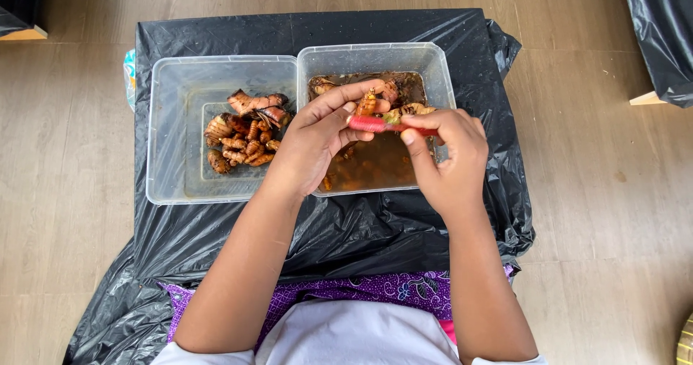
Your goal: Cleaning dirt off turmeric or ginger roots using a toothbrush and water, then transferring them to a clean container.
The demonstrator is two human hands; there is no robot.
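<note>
My left hand (317, 134) pinches a small orange-brown crayfish (368, 105) over the right-hand clear plastic tub (433, 62), which holds brown sauce and more shellfish pieces. My right hand (451, 155) grips a thin red tool (379, 125) that lies across the crayfish, touching it. The left-hand clear tub (173, 119) holds a pile of peeled shells and crayfish pieces (245, 134).
Both tubs rest on a low surface wrapped in black plastic sheeting (339, 228). Wooden floor (65, 155) surrounds it. More black plastic (660, 33) sits at the top right. My lap shows purple patterned cloth (375, 289).
</note>
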